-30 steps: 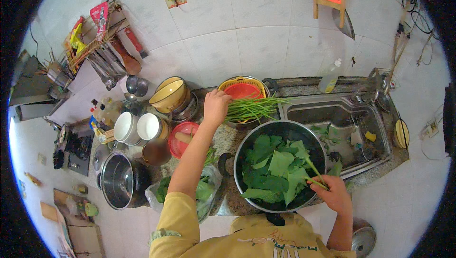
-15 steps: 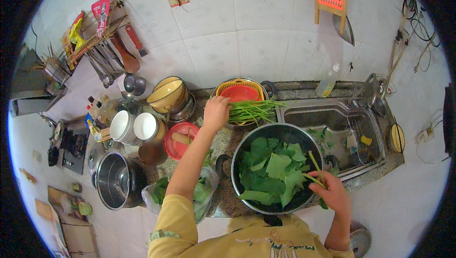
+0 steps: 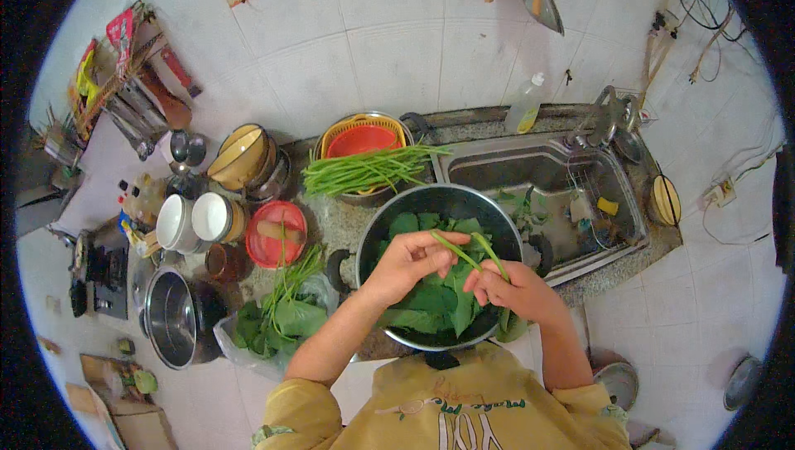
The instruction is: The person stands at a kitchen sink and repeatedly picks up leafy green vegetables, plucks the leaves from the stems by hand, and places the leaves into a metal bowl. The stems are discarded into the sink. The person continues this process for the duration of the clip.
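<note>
Over a large dark pot [image 3: 494,216] of broad green leaves [image 3: 443,305], my two hands work on one green leaf stalk [image 3: 455,250]. My left hand [image 3: 414,266] pinches one end between thumb and fingertips. My right hand [image 3: 512,287] grips the stalk further right, where it bends; a leaf hangs below that hand by the pot's rim. Behind the pot, a heap of bare green stalks [image 3: 364,170] lies across a red basket [image 3: 358,140] set within a yellow one. Left of the pot, a clear plastic bag [image 3: 234,341] holds leafy stems [image 3: 290,313].
A steel sink [image 3: 538,156] with leaf scraps and a yellow sponge [image 3: 608,206] lies to the right, a soap bottle [image 3: 523,109] behind it. Leftward stand a red dish [image 3: 263,250], white bowls [image 3: 172,222], nested yellow bowls [image 3: 240,160] and an open metal pot [image 3: 174,313].
My left hand has left the stalk heap and come over the pot to pinch the stalk. My right hand has brought the stalk inward. The view has shifted, moving the scene left and up.
</note>
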Demonstrator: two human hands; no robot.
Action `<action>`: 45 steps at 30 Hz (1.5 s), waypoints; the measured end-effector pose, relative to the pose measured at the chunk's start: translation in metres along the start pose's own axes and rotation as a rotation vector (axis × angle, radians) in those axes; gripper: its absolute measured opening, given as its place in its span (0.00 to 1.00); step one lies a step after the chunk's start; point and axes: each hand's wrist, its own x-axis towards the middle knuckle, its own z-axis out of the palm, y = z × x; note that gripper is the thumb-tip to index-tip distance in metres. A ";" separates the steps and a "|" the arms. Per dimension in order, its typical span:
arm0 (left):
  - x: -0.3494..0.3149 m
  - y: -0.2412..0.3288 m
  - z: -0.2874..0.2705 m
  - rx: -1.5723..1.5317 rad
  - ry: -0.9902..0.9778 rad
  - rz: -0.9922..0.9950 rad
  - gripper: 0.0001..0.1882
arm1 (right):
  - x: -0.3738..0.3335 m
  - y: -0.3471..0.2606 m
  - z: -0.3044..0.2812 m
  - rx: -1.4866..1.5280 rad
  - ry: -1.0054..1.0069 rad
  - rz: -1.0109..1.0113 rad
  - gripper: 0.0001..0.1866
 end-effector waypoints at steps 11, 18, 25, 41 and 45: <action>-0.019 0.033 0.040 0.069 0.117 0.022 0.08 | 0.018 0.001 0.005 0.228 -0.427 0.060 0.11; -0.019 0.034 0.043 -0.068 0.373 0.045 0.07 | 0.010 -0.006 0.005 0.302 -0.324 -0.034 0.13; -0.014 0.038 0.033 -0.159 0.485 0.123 0.08 | 0.005 0.003 -0.013 0.284 -0.350 -0.130 0.10; -0.023 0.001 0.072 0.209 0.146 -0.201 0.10 | -0.005 0.014 -0.026 0.904 0.096 -0.446 0.07; -0.027 0.001 0.069 0.300 0.293 -0.100 0.08 | -0.005 0.021 -0.027 0.665 0.308 -0.520 0.07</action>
